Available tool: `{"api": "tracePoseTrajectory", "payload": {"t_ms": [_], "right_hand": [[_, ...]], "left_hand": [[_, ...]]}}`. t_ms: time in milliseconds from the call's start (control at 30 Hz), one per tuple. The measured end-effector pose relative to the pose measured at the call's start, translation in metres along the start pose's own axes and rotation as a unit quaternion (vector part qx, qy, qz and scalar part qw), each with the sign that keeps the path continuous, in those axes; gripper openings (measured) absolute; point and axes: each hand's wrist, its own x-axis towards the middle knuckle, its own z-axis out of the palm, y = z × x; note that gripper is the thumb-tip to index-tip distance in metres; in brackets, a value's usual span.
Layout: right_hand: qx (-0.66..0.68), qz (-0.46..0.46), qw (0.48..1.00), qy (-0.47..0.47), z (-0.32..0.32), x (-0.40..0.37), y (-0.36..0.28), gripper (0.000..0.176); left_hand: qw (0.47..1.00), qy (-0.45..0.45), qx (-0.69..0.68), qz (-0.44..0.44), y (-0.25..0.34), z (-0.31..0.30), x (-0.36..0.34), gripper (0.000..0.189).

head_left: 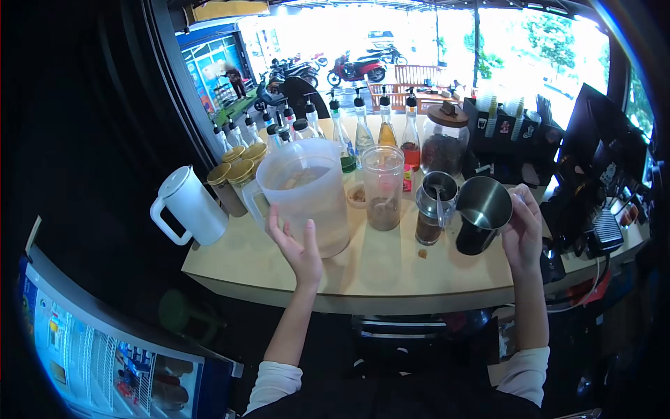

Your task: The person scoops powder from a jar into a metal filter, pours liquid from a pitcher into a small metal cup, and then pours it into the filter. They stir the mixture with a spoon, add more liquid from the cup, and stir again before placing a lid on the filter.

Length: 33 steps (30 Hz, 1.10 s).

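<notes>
My right hand grips a steel milk jug at its right side, its mouth tilted toward me. My left hand is spread, fingers apart, right at the lower front of a big translucent plastic pitcher with clear liquid in it. Between the hands stand a clear tumbler with brown contents at its bottom and a glass jar of brown powder, with a spoon in its open mouth. A small brown spill lies on the counter before the jar.
A white lidded jug and several gold-lidded jars stand left. Pump bottles line the back beside a wooden-lidded jar. A black cup holder and a dark screen are at right. A lit fridge is lower left.
</notes>
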Motion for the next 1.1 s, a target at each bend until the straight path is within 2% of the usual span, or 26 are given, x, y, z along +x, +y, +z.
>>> {"api": "tracePoseTrajectory", "payload": {"t_ms": [33, 167, 267, 433, 567, 633, 767, 967, 1100], "right_hand": [[0.012, 0.001, 1.000, -0.014, 0.016, -0.005, -0.001, 0.004], [0.032, 0.017, 0.997, -0.071, 0.060, -0.020, 0.003, 0.006], [0.002, 0.069, 0.995, -0.071, 0.080, -0.032, 0.020, 0.008], [0.054, 0.162, 0.982, -0.085, 0.075, -0.037, 0.086, 0.009], [0.073, 0.209, 0.973, -0.060, 0.055, -0.036, 0.144, 0.013], [0.047, 0.230, 0.971, -0.047, 0.050, -0.035, 0.161, 0.015], [0.063, 0.270, 0.959, -0.050, 0.040, -0.028, 0.193, 0.018], [0.102, 0.299, 0.948, -0.038, 0.040, -0.022, 0.215, 0.024], [0.100, 0.307, 0.945, -0.054, 0.041, -0.020, 0.210, 0.025]], "left_hand": [[0.999, 0.026, 0.017, -0.019, 0.000, -0.008, 0.001, 0.065], [0.996, 0.021, -0.023, -0.089, -0.022, -0.027, 0.014, 0.067], [0.987, 0.000, -0.108, -0.122, -0.031, -0.026, 0.038, 0.067], [0.977, -0.037, -0.178, -0.112, -0.038, -0.017, 0.072, 0.062], [0.975, 0.020, -0.195, -0.107, -0.036, -0.006, 0.090, 0.053], [0.963, 0.029, -0.180, -0.199, -0.015, -0.003, 0.092, 0.048], [0.964, 0.051, -0.167, -0.199, -0.016, -0.001, 0.092, 0.046], [0.971, 0.069, -0.120, -0.194, -0.009, -0.003, 0.090, 0.044], [0.966, 0.062, -0.155, -0.197, -0.010, -0.006, 0.089, 0.043]]}}
